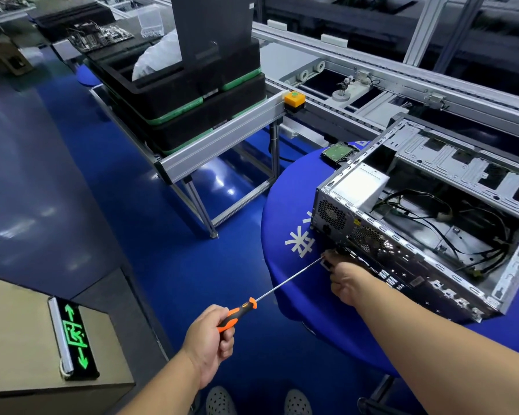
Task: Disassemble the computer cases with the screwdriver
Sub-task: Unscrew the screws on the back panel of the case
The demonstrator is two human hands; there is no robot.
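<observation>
The left hand (211, 339) is curled around the orange and black handle of a long-shafted screwdriver (262, 298), holding it low and out in front of the body. The thin metal shaft runs up and to the right, and its tip reaches the rear panel of an open computer case (426, 223). The right hand (346, 281) is at that same spot, fingers bent against the lower rear panel just beside the tip, seemingly steadying it; whether those fingers pinch a screw or only press on the metal is too small to tell. The case lies on its side on a round surface (294, 265) covered in blue cloth with white lettering. Its side panel is already off, so the inside shows: a silver power supply (360, 184) in the near corner, loose black cables (462, 232), and bare drive bays. The work looks partly done, with the rear-panel screws, the power supply and the wiring likely left to remove. A hard drive (339, 152) lies on the blue cloth behind the case. Further left, black trays (192, 100) are stacked on an aluminium-framed stand beside a conveyor line (372, 82).
</observation>
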